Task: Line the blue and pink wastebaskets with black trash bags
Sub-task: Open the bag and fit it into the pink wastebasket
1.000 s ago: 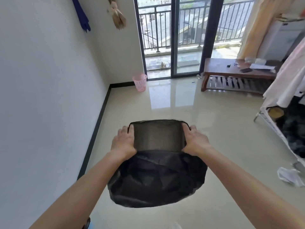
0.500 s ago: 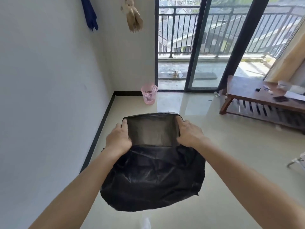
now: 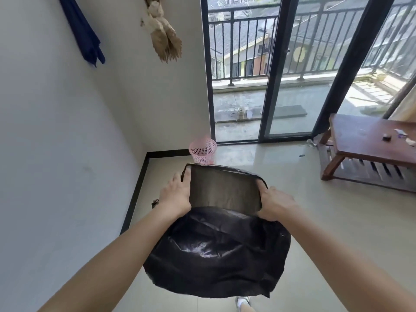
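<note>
the black trash bag (image 3: 216,251) is thin crinkly plastic, shiny on the creases and see-through where it's pulled tight. the pink wastebasket (image 3: 203,151) is perforated plastic, kinda matt. the floor (image 3: 326,221) is glossy pale tile, really reflective. the desk (image 3: 369,140) is dark varnished wood with slats underneath. the walls (image 3: 56,143) are flat matt paint, and the balcony railing (image 3: 247,46) looks like dark metal.
</note>
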Available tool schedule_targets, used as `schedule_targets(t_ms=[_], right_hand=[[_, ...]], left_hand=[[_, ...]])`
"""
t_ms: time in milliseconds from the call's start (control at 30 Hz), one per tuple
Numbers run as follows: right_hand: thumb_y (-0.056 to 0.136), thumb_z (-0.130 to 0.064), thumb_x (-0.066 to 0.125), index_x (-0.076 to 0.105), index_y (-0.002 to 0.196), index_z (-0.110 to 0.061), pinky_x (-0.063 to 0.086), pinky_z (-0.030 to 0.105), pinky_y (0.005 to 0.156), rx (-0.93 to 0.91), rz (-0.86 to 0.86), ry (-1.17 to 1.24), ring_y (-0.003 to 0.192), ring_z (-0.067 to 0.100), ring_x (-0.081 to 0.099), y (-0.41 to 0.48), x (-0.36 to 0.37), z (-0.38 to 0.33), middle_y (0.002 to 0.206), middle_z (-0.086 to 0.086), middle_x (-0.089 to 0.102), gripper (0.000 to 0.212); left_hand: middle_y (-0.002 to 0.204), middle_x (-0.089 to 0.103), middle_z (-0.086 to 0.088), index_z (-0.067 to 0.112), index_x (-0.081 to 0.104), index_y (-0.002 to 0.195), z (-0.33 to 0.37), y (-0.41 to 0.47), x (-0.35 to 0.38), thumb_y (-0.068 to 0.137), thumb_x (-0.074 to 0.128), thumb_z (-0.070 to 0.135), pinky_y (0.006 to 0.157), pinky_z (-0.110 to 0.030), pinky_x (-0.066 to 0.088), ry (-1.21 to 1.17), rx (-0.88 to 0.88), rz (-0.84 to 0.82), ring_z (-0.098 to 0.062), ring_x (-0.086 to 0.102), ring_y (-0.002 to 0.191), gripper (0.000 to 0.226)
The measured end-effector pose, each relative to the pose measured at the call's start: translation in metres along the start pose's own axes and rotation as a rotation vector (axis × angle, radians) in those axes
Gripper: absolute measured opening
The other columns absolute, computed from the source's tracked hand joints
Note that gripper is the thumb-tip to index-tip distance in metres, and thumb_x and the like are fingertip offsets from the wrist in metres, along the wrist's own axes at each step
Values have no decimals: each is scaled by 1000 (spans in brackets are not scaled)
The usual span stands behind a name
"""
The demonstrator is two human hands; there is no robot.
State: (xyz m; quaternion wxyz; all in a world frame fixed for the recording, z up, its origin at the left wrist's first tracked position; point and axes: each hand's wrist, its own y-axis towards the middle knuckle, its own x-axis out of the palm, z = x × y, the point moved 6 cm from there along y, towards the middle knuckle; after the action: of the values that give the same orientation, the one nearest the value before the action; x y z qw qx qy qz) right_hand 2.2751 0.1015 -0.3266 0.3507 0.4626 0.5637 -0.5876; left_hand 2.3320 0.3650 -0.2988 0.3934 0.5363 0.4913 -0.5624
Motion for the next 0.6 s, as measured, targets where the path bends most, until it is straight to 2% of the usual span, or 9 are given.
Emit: schedule_targets(t_ms=[133, 333, 467, 600], right_hand=[[84, -41, 64, -7, 154, -24, 53, 41, 83, -8, -55, -19, 110, 33, 59, 136, -34, 12, 120, 9, 54, 101], [84, -38, 60, -5, 154, -25, 45, 38, 69, -88, -9, -51, 104, 34, 61, 295, -109, -12, 113, 10, 58, 96], [90, -38, 48, -1, 153, -26, 44, 38, 71, -133, 23, -35, 104, 35, 60, 402, -135, -49, 114, 12, 58, 81], [93, -37, 45, -2, 154, -24, 47, 42, 76, -127, 55, -45, 107, 37, 59, 499, -152, -75, 119, 14, 56, 78]], left_hand=[[135, 37, -11, 22, -11, 152, 1, 135, -14, 74, 70, 23, 92, -37, 42, 30, -32, 6, -28, 43, 118, 112], [132, 46, -10, 17, -14, 151, -37, 275, -42, 82, 57, 44, 90, -42, 39, 131, -71, 116, -28, 46, 114, 102], [135, 46, -12, 16, -14, 151, -79, 372, -34, 87, 51, 37, 89, -42, 43, 62, -126, 97, -30, 48, 115, 94], [131, 48, -12, 14, -13, 151, -113, 476, -25, 84, 58, 25, 91, -41, 45, 51, -124, 69, -29, 48, 113, 99]])
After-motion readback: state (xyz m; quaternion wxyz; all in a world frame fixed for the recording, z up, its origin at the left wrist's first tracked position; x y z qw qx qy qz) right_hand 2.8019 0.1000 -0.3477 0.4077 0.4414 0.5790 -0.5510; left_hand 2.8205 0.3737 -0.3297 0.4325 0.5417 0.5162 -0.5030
